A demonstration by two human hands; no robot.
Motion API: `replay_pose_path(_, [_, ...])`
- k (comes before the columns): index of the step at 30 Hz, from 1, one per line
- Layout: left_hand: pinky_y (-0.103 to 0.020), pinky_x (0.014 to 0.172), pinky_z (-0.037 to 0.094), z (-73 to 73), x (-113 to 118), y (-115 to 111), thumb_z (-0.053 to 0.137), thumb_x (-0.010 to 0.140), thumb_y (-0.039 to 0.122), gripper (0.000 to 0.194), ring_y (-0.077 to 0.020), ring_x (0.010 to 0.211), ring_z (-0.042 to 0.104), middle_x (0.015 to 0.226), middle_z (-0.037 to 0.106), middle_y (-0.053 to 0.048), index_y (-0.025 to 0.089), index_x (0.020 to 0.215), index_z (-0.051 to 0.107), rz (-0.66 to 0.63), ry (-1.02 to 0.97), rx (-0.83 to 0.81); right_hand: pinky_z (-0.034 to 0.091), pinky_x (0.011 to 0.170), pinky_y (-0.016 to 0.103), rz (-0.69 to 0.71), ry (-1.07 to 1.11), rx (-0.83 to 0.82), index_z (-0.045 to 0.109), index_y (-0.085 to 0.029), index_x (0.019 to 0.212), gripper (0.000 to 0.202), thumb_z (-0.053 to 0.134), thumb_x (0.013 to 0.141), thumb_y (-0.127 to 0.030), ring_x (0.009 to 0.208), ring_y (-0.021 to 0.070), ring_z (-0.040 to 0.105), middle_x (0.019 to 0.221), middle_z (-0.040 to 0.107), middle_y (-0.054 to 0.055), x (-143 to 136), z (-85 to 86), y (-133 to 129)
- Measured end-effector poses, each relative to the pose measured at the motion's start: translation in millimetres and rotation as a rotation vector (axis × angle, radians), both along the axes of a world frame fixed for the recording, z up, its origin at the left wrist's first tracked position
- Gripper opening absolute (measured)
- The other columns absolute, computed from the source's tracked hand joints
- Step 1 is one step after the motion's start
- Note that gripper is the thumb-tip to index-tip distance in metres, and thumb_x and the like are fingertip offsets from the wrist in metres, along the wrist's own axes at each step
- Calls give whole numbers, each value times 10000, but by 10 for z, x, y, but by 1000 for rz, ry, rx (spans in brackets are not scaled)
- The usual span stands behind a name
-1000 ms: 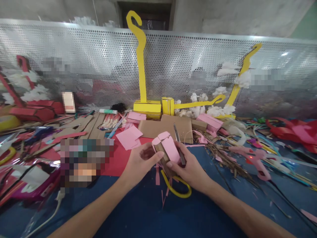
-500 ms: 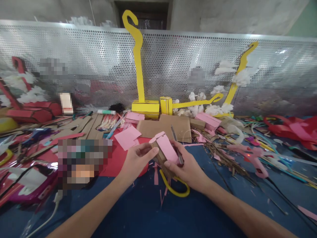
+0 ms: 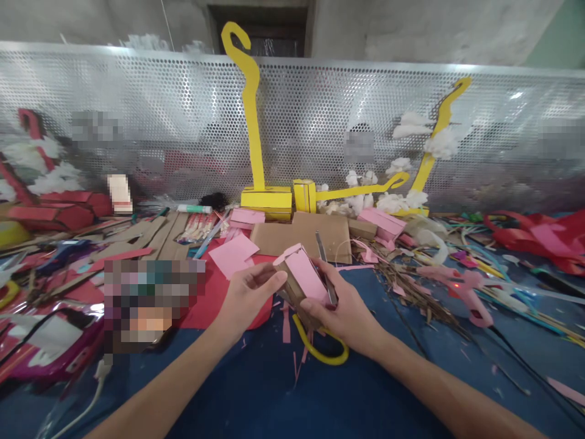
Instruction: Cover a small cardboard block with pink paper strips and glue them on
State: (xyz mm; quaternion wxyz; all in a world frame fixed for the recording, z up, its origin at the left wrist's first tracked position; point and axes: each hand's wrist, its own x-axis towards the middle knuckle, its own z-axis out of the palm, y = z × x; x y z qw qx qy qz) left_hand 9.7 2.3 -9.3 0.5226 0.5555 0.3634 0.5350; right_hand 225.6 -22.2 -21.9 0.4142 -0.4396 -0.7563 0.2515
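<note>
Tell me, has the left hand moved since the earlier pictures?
Yes, a little: the left hand has shifted slightly to the left, judged against the brown cardboard lying behind it.

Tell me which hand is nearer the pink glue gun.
Right. The right hand grips the right side of the box, to the left of the pink glue gun and apart from it. The left hand is farther off, at the box's left side.

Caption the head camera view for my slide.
Left hand and right hand hold a pink-and-brown box over a blue table, a tall yellow hook standing behind.
</note>
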Motion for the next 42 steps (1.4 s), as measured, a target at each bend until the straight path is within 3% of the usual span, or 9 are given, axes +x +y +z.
replay_pose_path(5, [-384,922,607,-76,22,-2,842,779,402,440,-287,1038,752,1103,800,-126,129,1110,742,-104,10,3,522,1054,434,-3,54,34,392,-187,1505,703,679,931,-473,1335,329,577,1483,569,166,-9,-31,18])
replay_pose_path(9, [-387,919,608,-121,48,-47,831,798,388,414,-285,1038,751,1124,794,-131,140,1118,742,-204,67,-13,485,1096,434,9,100,45,385,-204,1520,663,638,964,-462,1343,311,568,1492,560,154,-9,-31,23])
replay_pose_path(13, [-374,867,621,-117,37,-53,825,804,390,413,-283,1008,757,1118,794,-136,135,1116,738,-179,40,-12,470,1111,413,41,125,18,393,-214,1520,554,538,1027,-421,1328,269,576,1483,566,137,-6,11,-3])
replay_pose_path(20, [-360,868,612,-129,12,1,826,794,420,405,-263,973,757,1075,803,-120,135,1069,743,-133,53,-5,480,1098,405,14,149,23,437,-209,1495,541,566,1015,-423,1301,270,593,1457,588,130,-9,-32,3])
replay_pose_path(27, [-363,922,587,-165,74,-66,827,807,347,441,-254,1027,737,1114,787,-102,156,1180,690,-243,99,0,506,1088,390,6,205,13,414,-215,1509,547,544,1024,-432,1356,275,559,1500,559,121,-33,-27,0])
replay_pose_path(36, [-443,976,567,-208,52,-30,793,845,349,457,-292,1085,717,1090,775,-103,156,1237,658,-260,97,31,492,1085,385,45,259,-12,419,-250,1490,519,571,1017,-399,1279,254,597,1424,600,98,-41,-32,-5])
replay_pose_path(42, [-434,1026,541,-209,90,-53,837,795,278,574,-278,1162,697,1271,729,-107,200,1310,596,-322,95,16,469,1108,394,32,235,-12,431,-257,1481,493,554,1027,-403,1299,253,584,1440,590,97,-37,-41,1])
